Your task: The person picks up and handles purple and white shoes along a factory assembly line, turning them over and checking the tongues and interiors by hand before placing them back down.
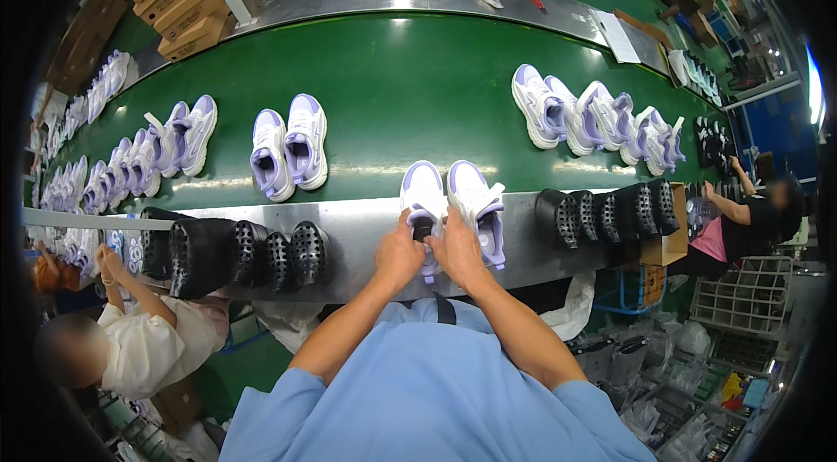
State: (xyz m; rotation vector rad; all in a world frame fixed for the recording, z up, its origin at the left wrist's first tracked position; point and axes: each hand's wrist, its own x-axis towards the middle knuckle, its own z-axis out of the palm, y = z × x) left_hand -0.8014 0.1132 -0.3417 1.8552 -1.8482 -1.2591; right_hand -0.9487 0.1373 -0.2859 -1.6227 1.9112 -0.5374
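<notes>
Two white and lilac sneakers lie toes-away at the near edge of the green belt, partly over the metal ledge. My left hand [400, 251] grips the left side of the left sneaker [422, 185] at its opening. From the other side, my right hand [459, 253] closes on the same opening, with its fingers partly hidden between the two shoes. Something dark shows inside that opening; I cannot tell what it is. Beside my right hand lies the right sneaker [469, 185], its pale tongue or strap sticking out to the right.
A sneaker pair [305, 135] stands left on the belt [418, 70], with more sneakers [602, 118] at right. Black perforated shoe forms [309, 253] line the metal ledge [366, 244] on both sides. Co-workers are at left and right. Cardboard boxes [179, 4] stack far left.
</notes>
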